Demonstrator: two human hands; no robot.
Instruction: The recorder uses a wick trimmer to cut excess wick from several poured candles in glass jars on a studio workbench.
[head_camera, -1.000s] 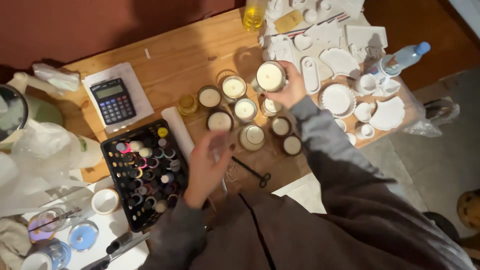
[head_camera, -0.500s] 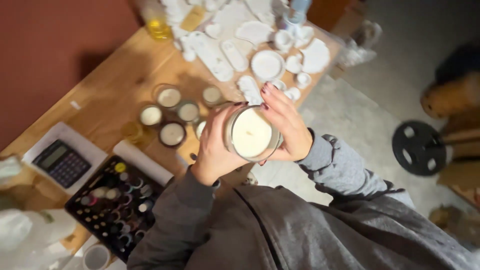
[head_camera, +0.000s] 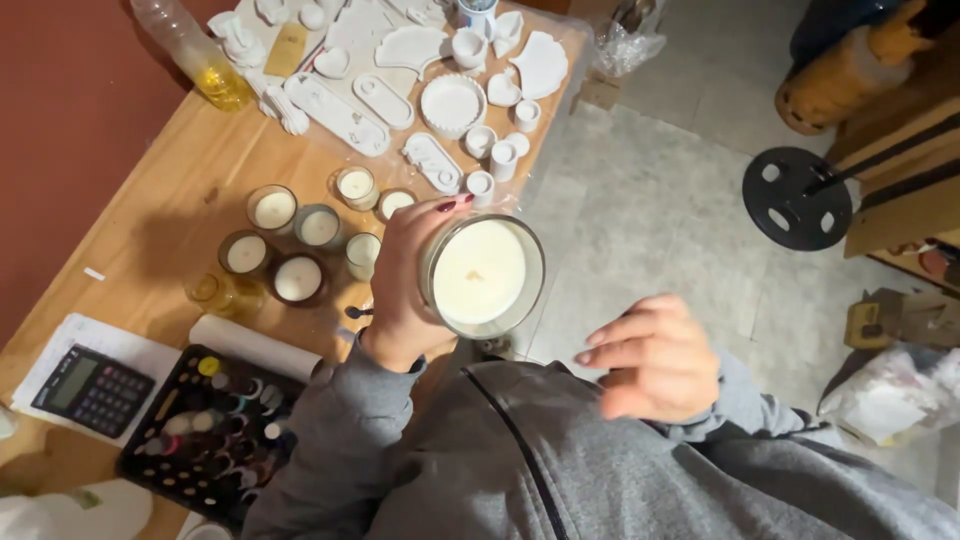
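Note:
My left hand (head_camera: 403, 285) grips a large glass candle jar (head_camera: 484, 275) filled with white wax, held up over the table's near edge with its open top facing me. My right hand (head_camera: 648, 358) hovers to the right of the jar, apart from it, fingers loosely curled and holding nothing. Both sleeves are grey. On the wooden table (head_camera: 160, 215) behind the jar stand several smaller glass candles (head_camera: 298, 277) with white wax.
White plaster trays, dishes and small cups (head_camera: 452, 103) cover the table's far end, beside a plastic bottle of yellow liquid (head_camera: 195, 55). A black tray of small coloured bottles (head_camera: 215, 430), a calculator (head_camera: 92, 389) and a paper roll (head_camera: 255, 346) lie at the near left. A black weight plate (head_camera: 797, 198) rests on the floor.
The jar was lifted off the table and held in both hands; now my right hand has let go and moved right. The view has swung right, showing more floor.

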